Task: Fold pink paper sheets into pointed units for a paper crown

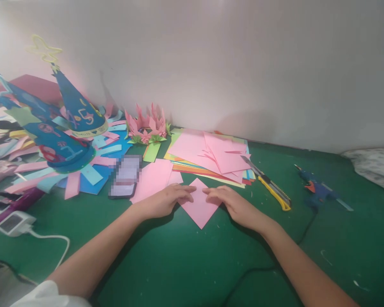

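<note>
A small square of pink paper (201, 209) lies turned like a diamond on the green table, one corner toward me. My left hand (168, 199) grips its upper left edge, with the fingertips resting on the paper. On the opposite side, my right hand (231, 201) has the upper right edge in its bent fingers. Both thumbs are partly hidden. Behind the hands, a stack of coloured sheets (192, 147) carries pink paper and cut pink pieces on top. More pink sheets (153, 177) sit beside my left hand.
A yellow utility knife (273, 192) and a blue glue gun (316, 189) with a cord lie on the right. At the left are a phone (125, 177), decorated blue cone hats (64, 147) and a white charger (16, 222). A pink paper crown (147, 128) stands near the wall.
</note>
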A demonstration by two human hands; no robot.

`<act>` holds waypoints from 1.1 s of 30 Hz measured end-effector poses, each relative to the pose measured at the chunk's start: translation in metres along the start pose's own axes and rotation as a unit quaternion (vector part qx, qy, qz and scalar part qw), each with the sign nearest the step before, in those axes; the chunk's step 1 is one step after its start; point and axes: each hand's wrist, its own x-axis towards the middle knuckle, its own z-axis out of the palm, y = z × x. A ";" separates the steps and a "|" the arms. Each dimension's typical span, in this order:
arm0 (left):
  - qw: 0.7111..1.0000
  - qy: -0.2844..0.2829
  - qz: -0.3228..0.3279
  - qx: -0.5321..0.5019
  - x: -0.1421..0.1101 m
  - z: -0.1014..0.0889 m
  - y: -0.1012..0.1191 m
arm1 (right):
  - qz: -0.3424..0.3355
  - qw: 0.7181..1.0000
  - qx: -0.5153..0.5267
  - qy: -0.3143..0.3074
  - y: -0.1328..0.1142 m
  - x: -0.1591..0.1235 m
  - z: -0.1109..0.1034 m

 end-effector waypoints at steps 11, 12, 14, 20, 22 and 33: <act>0.999 0.039 0.018 0.032 -0.005 0.004 0.013 | -0.015 0.999 0.016 0.025 -0.005 -0.003 -0.002; 0.998 0.042 0.014 0.035 -0.005 0.004 0.016 | -0.016 1.000 0.011 0.023 -0.006 -0.003 -0.003; 0.998 0.046 0.003 0.042 -0.004 0.005 0.018 | -0.011 1.000 0.000 0.017 -0.009 -0.004 -0.004; 0.995 0.032 0.026 0.086 0.002 0.007 0.010 | 0.005 1.000 -0.011 0.010 -0.002 -0.003 0.001; 0.993 0.029 0.047 0.107 0.003 0.007 0.007 | -0.008 1.000 -0.022 0.006 0.003 -0.002 0.003; 0.990 0.065 0.047 0.116 0.005 0.008 0.007 | -0.116 0.985 -0.113 0.064 0.009 -0.003 0.005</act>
